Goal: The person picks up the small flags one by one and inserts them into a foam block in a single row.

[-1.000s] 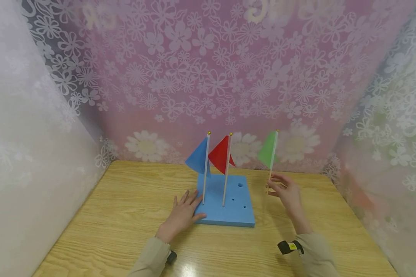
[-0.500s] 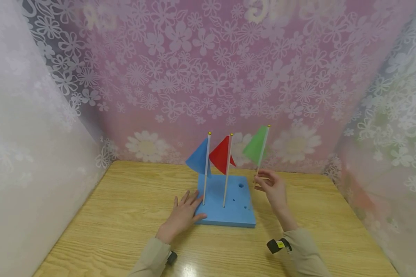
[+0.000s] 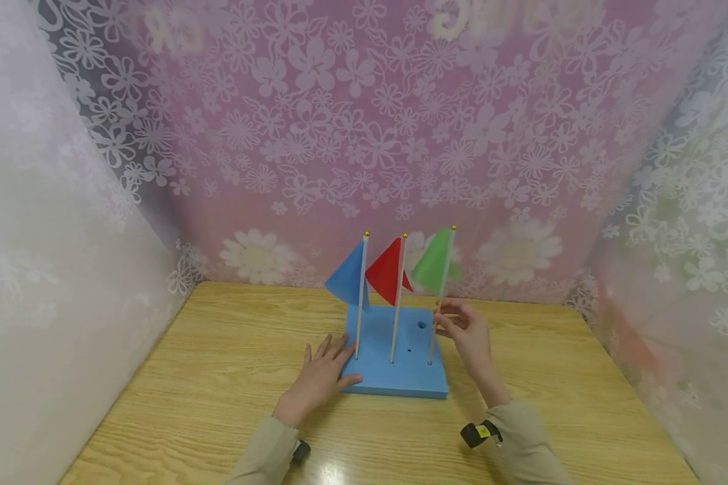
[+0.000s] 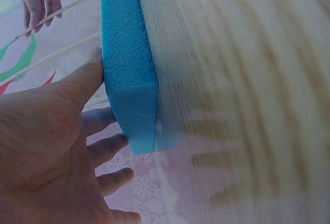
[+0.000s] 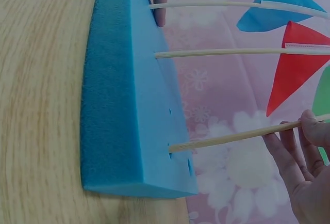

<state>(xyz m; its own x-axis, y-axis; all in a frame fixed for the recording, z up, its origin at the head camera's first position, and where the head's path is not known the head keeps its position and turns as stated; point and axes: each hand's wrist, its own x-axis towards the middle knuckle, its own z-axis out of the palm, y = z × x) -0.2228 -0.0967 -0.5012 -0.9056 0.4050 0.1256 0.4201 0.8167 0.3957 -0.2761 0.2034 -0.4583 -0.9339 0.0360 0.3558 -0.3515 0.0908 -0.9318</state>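
A blue foam block (image 3: 376, 377) lies flat on the table. My left hand (image 3: 318, 377) rests on its left edge with fingers spread, thumb along the front corner. A blue flag (image 3: 347, 275) and a red flag (image 3: 385, 271) stand upright in holes in the block. On the right, my right hand (image 3: 470, 337) pinches the stick of a green flag (image 3: 433, 263) between thumb and fingertips. In the right wrist view the lower end of that wooden stick (image 5: 227, 140) sits at a hole near the block's right edge; how deep it goes is hidden.
Another small hole (image 3: 409, 350) and a larger hole (image 3: 421, 325) show in the block's top. The wooden table (image 3: 218, 377) is bounded by a flowered backdrop (image 3: 364, 135) behind and pale curtains on both sides.
My right hand has moved left with the green flag, from beside the block to over it, and the stick's end has come down to the right front hole. My left hand stays put.
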